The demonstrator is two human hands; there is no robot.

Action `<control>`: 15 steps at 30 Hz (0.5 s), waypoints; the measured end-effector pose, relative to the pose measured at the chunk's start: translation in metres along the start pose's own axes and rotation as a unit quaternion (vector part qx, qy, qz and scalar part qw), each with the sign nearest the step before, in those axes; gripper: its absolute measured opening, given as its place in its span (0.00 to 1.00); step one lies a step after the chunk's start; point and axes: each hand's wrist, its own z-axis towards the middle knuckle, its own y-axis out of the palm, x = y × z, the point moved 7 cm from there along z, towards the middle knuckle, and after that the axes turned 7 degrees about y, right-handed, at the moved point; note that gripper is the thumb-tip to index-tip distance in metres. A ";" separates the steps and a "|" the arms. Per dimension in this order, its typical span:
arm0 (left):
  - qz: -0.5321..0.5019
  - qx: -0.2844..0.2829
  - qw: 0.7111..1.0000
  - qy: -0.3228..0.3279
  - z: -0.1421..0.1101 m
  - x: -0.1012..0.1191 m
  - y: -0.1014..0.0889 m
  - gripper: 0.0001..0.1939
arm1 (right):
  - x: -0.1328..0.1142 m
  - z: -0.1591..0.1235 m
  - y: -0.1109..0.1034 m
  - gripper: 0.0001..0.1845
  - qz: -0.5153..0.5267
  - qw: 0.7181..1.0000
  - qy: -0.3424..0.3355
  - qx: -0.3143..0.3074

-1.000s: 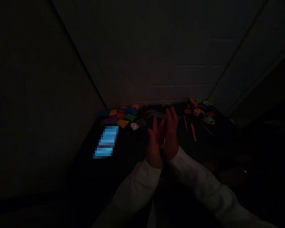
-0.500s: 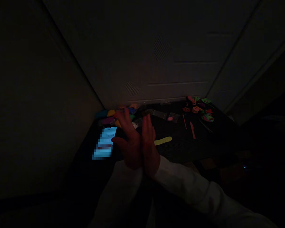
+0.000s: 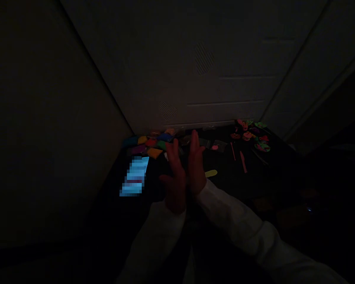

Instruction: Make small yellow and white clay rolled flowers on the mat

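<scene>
Above the dark table, my left hand (image 3: 176,181) and my right hand (image 3: 196,169) face each other palm to palm, fingers stretched out and pointing away from me. A narrow dark gap shows between the palms. Whether anything small sits there is too dark to tell. Partly behind my right wrist lies a flat yellow strip with a rounded end (image 3: 212,173). To the left of my left hand, a lit phone (image 3: 134,177) lies on the table. Beyond the fingertips are several coloured packets, among them an orange packet (image 3: 154,153) and a purple packet (image 3: 137,150).
A clear bag with a pink lump (image 3: 215,147) lies behind my right hand. Farther right are a thin pink stick (image 3: 233,152), a pink plastic knife (image 3: 243,161) and a cluster of small colourful shaped pieces (image 3: 248,136). A pale panelled surface (image 3: 177,79) rises behind the table.
Both hands have shifted slightly right in view, and my right hand has slid forward against the left. The gap between the palms looks wider. More of the packets shows; less of the yellow strip does.
</scene>
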 end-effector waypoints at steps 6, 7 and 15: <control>-0.049 0.011 0.999 0.021 0.009 -0.008 0.000 0.33 | 0.006 -0.012 0.007 0.27 0.022 0.999 -0.002 -0.032; -0.056 0.013 0.998 0.016 0.010 -0.010 0.000 0.32 | 0.006 -0.012 0.008 0.27 0.032 0.999 -0.002 -0.026; -0.383 -0.001 0.915 -0.127 -0.018 -0.017 0.031 0.34 | 0.037 0.021 -0.028 0.31 0.196 0.966 0.077 0.150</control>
